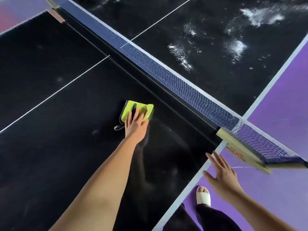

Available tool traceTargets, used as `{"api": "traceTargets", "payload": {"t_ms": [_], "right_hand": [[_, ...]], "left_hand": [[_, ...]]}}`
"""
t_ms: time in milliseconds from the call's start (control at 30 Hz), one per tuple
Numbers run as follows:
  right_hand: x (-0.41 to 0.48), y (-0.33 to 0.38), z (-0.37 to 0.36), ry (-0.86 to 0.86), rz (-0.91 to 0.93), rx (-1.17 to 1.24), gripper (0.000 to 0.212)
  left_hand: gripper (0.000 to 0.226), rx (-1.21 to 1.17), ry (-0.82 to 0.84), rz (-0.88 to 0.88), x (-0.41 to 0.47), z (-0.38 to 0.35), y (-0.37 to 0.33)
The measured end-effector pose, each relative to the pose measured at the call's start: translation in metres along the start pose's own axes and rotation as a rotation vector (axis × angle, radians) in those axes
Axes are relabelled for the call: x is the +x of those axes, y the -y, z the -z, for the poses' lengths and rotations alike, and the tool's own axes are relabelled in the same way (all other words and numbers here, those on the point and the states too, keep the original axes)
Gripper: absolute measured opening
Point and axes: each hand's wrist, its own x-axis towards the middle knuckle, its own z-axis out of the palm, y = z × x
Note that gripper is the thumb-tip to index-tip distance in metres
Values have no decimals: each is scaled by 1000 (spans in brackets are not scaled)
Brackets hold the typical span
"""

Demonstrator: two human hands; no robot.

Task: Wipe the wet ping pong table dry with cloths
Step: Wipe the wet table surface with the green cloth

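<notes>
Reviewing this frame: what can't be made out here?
- Head view: cloth partly covered by left hand; its underside is hidden.
- Net clamp label: blurred, unreadable.
- Table ends: cut off by frame edges.
- Right hand: contact with table edge unclear.

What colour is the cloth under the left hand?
Yellow-green cloth with a dark edge, seen in the head view.

surface: black ping pong table [50, 164] | on it: folded yellow-green cloth [138, 110] just short of the net [166, 75] | beyond the net: white wet patches [181, 55]
</notes>
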Motion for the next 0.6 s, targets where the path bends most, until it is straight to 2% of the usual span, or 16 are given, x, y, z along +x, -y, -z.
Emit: {"api": "traceTargets", "payload": {"t_ms": [167, 267, 367, 433, 500, 600], "right_hand": [[-6, 6, -22, 38, -28, -13, 68], [-11, 3, -26, 55, -20, -41, 72], [-10, -4, -24, 36, -5, -108, 72], [-12, -10, -22, 42, 2, -162, 69], [-17, -16, -22, 68, -4, -202, 69], [-24, -18, -20, 88, 5, -219, 74]], "left_hand": [[52, 185, 143, -310, -40, -49, -45], [50, 157, 231, -454, -82, -78, -74], [47, 7, 359, -530, -117, -95, -89], [47, -113, 458, -463, -131, -94, -92], [47, -300, 526, -309, -144, -77, -97], [34, -877, 675, 4, -161, -43, -93]]}}
